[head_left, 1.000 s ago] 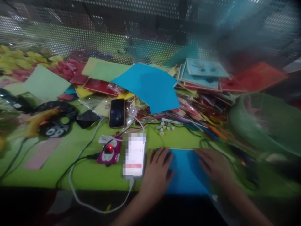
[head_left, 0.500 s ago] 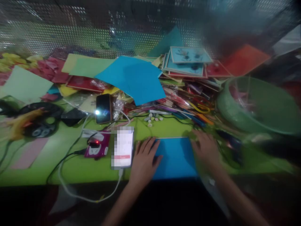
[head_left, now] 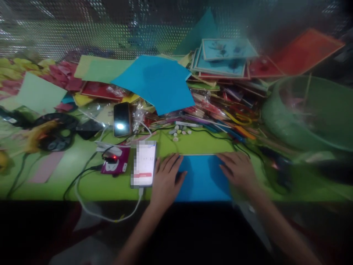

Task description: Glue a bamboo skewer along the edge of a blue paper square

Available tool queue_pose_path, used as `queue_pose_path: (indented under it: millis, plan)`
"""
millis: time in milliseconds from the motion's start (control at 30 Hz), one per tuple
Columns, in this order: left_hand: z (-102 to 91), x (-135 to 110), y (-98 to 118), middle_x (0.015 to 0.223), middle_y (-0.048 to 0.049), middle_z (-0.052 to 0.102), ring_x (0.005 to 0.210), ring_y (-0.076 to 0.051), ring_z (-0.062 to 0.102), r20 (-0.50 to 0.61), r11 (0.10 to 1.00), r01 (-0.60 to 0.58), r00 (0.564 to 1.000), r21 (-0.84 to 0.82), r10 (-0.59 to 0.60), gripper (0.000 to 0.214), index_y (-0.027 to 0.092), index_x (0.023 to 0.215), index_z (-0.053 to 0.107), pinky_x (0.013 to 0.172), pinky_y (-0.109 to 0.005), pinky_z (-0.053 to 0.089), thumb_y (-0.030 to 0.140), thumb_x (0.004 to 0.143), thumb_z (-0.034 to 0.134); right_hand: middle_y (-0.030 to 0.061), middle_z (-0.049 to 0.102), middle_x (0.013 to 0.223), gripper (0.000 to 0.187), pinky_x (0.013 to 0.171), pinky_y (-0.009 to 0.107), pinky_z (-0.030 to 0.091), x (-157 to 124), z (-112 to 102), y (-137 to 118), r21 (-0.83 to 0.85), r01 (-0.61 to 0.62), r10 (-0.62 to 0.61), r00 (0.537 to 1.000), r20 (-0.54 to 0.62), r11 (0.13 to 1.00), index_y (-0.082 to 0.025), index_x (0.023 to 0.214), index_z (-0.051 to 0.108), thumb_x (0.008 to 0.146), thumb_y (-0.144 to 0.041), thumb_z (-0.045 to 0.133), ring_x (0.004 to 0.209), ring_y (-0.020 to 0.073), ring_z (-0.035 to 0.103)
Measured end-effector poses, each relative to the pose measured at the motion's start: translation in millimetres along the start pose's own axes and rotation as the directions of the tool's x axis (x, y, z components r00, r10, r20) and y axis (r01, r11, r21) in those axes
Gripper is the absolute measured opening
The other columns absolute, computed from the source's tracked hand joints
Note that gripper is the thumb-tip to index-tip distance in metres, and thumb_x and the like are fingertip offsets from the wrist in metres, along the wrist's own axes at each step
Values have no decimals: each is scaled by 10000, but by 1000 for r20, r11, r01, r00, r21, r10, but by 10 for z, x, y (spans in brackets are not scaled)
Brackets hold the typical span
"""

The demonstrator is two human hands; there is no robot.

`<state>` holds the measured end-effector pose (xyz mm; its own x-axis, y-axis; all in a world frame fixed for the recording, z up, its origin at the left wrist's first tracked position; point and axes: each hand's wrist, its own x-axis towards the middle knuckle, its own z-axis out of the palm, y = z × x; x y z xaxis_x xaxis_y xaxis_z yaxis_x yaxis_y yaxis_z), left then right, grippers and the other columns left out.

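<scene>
A blue rectangular sheet [head_left: 202,180], paper or card, lies flat at the front edge of the green table, with a pale line along its far edge. On its left side rests my left hand [head_left: 168,178], palm down, fingers stretched forward and thumb apart. My right hand [head_left: 237,169] lies over the far right corner, fingers extended and slightly spread. Neither hand is closed round anything. Just left of my left hand lies a lit phone [head_left: 145,165], partly blurred out, with a white cable plugged into its lower end.
A purple device [head_left: 116,162] with a red light sits left of the phone. Behind are a dark phone [head_left: 122,119], small round pieces [head_left: 176,133], larger blue sheets [head_left: 157,82] and stacked cards [head_left: 224,60]. A green basin [head_left: 309,117] stands right; a glue gun [head_left: 278,167] seems to lie below it.
My right hand has moved left onto the far right corner of the blue sheet. My left hand stays at the left side. The whole view has shifted slightly.
</scene>
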<state>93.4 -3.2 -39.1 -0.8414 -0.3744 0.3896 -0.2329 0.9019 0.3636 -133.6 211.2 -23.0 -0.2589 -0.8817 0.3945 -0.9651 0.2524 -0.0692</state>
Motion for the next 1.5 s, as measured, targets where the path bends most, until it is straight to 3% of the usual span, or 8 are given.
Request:
queue_pose_path:
  millis: [300,500,633,767,1033,1267,1400,1500]
  plan:
    - [7,46,19,1485,-45,653,1376,-287,587,12,999,50,999,-22,-49,423,201,1506,563,1244,-550,324,322,1102,605,45,707,1280,341,994,406,436,8,-6,34,30,19,-19,1000,0,999,-180,1403,669,1085,-279,600,1151,236,588]
    - [-48,-20,47,1513,-77,632,1394,-264,574,-94,995,20,995,-98,-29,394,177,1487,578,1211,-482,421,281,1107,584,86,700,1285,366,998,423,470,-2,-55,61,36,31,-27,995,-93,999,-154,1407,659,1054,-244,635,1138,261,625]
    - [-173,-156,121,1623,-30,551,1515,-248,489,95,994,1,995,-112,10,456,226,1560,528,1267,-502,385,331,1118,567,105,716,1238,308,966,400,493,-3,-66,92,54,43,-32,983,-179,998,-132,1332,684,1045,-236,643,1086,244,662]
    - [-290,-297,185,1790,-42,249,1674,-322,227,370,999,-39,928,-29,47,684,275,1685,415,1300,-665,297,446,1068,655,101,725,1238,296,1007,383,482,-18,-42,114,75,-2,17,979,-203,997,-150,1331,686,1054,-243,638,1118,226,674]
    - [-248,-407,225,1814,-87,123,1678,-391,183,435,998,-48,900,40,26,975,300,1727,365,1263,-775,247,622,919,805,75,738,1212,245,1006,371,497,-72,-30,143,163,-36,66,981,-182,986,-189,1289,702,1058,-226,629,1116,205,687]
    - [-253,-363,248,1792,-96,237,1662,-391,242,380,999,-34,924,-26,42,775,336,1665,477,1243,-772,284,657,995,694,76,745,1203,251,998,402,513,-88,-55,171,188,-15,48,983,-177,982,-184,1275,706,1027,-194,669,1104,227,695]
    - [-240,-315,315,1694,-10,457,1581,-327,423,279,995,-43,958,-89,66,434,341,1531,609,1241,-733,333,474,1123,543,83,747,1202,240,987,389,499,-98,-47,195,175,11,23,981,-194,985,-174,1272,697,1036,-186,651,1110,230,694]
    - [-214,-282,374,1608,27,565,1495,-269,531,192,991,-36,979,-131,61,384,318,1504,624,1253,-641,374,357,1142,501,78,751,1219,240,1004,385,485,-116,-46,192,181,-24,62,977,-204,983,-185,1280,694,1047,-188,639,1134,229,696]
